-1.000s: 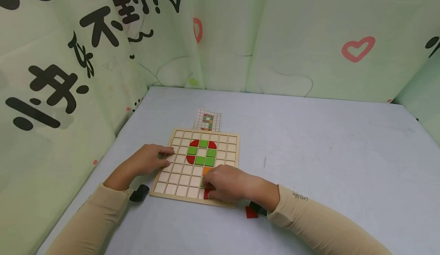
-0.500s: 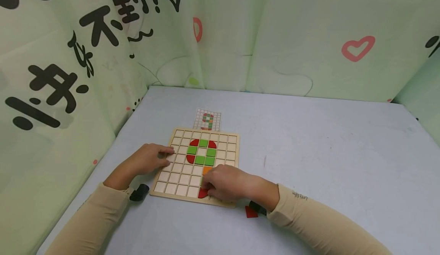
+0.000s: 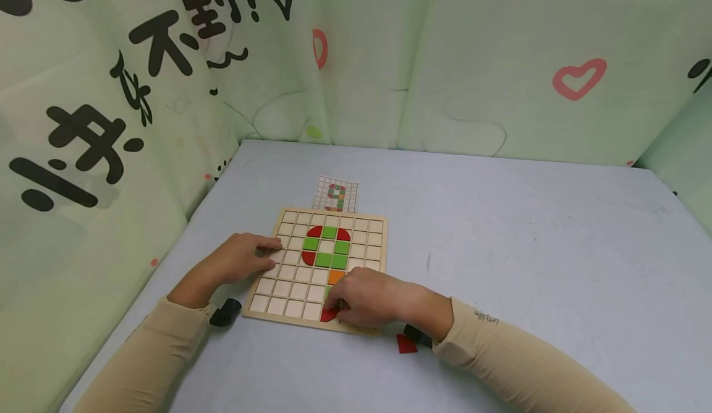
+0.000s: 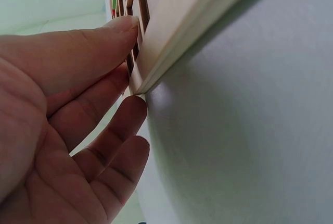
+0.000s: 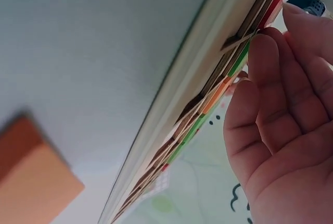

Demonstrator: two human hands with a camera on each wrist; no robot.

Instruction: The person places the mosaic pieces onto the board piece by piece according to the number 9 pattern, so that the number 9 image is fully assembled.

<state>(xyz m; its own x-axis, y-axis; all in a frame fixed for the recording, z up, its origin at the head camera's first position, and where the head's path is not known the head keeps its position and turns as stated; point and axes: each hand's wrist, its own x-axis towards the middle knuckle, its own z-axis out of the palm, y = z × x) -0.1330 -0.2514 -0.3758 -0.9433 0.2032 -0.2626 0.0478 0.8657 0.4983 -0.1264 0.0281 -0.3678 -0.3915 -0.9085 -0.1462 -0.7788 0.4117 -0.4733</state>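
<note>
My left hand (image 3: 241, 255) lies at the left edge of the wooden grid board (image 3: 282, 274). Its thumb (image 4: 122, 28) lies over the board's face, with the lower fingers near the rim. On the board, red, green and orange tiles form a loop with a stem. My right hand (image 3: 367, 295) reaches over the lower right part. Its thumb and forefinger pinch a red quarter-round tile (image 3: 329, 315) in the bottom row, at the foot of the stem. The orange tile (image 3: 336, 277) shows above the knuckles. A green tile below it is mostly hidden by the fingers.
A printed pattern card (image 3: 336, 194) sticks out behind the board. A loose red tile (image 3: 406, 343) lies on the table (image 3: 512, 246) by the right wrist. An orange block (image 5: 39, 166) shows in the right wrist view. Printed curtains (image 3: 478, 42) rise behind.
The red tile under the right fingers has turned and shifted slightly left, its rounded edge now showing. Thumb and forefinger have moved a little apart. The left hand has stayed put.
</note>
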